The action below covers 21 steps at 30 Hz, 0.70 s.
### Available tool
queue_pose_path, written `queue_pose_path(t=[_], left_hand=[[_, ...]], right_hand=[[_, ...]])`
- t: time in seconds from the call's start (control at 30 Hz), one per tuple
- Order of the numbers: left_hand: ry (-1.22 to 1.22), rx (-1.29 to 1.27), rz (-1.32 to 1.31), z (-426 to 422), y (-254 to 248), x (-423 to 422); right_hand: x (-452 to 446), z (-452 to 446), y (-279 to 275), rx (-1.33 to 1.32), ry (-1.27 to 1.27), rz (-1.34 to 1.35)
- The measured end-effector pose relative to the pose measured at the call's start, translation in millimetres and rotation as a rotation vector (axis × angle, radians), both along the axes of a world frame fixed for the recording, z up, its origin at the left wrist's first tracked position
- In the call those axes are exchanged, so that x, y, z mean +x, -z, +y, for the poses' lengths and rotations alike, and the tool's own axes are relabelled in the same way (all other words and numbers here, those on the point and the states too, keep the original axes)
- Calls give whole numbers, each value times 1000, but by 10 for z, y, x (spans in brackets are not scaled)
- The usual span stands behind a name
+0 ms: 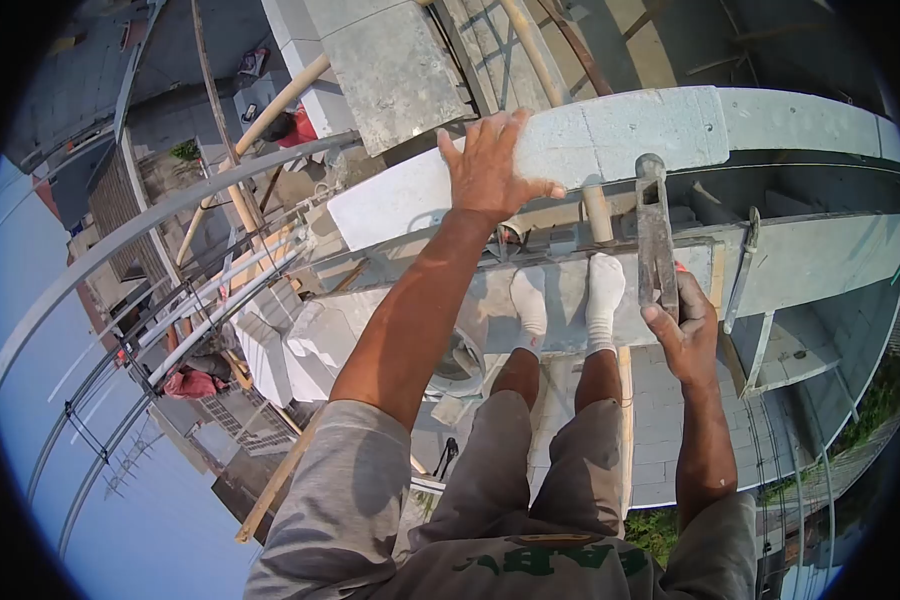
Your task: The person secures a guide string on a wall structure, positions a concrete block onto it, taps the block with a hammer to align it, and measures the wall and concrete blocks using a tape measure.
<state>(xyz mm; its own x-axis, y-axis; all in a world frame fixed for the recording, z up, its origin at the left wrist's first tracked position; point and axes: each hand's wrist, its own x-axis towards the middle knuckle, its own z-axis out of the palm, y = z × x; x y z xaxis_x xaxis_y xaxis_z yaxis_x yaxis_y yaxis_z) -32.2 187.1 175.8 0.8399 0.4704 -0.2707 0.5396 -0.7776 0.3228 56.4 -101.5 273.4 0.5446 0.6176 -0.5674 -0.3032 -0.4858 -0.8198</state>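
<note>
My left hand (492, 168) lies across the top of a long white block (620, 133), its fingers spread and its thumb pointing right. This block sits at the near end of a row, against another white block (800, 122). In my right hand (685, 325) is a worn grey bar-shaped tool (656, 235) with a rounded far end and slots; I cannot make out its exact kind. The fingers wrap round its near end. The tool stands apart from my left hand, with its far end close to the block's near edge.
My feet in white socks stand on a grey plank (570, 300). A metal clamp-like bar (743, 270) hangs on the ledge at right. Bamboo poles (270, 110) and a curved rail (170, 215) cross the left. People in red (300, 127) and dark pink (192, 383) are lower down.
</note>
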Motion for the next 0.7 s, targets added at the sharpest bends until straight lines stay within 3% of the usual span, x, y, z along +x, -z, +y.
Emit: queue_pose_path(t=[0.07,0.2,0.5,0.53,0.6,0.7], left_hand=[[-11,-4,6,-4,-13,5],[-43,-32,23,-38,-82,24],[-69,-138,-136,8,-99,-54],[-208,-239,-181,80,-189,-84],[-418,-13,-307,400,-341,-346],[-832,257,-250,955,-351,-1152]], right_hand=[[23,152,76,76,81,-114],[49,247,606,-166,-13,-345],[61,100,894,-280,14,-410],[75,132,841,-294,-4,-409],[89,120,819,-315,-11,-398],[115,86,857,-340,-33,-417]])
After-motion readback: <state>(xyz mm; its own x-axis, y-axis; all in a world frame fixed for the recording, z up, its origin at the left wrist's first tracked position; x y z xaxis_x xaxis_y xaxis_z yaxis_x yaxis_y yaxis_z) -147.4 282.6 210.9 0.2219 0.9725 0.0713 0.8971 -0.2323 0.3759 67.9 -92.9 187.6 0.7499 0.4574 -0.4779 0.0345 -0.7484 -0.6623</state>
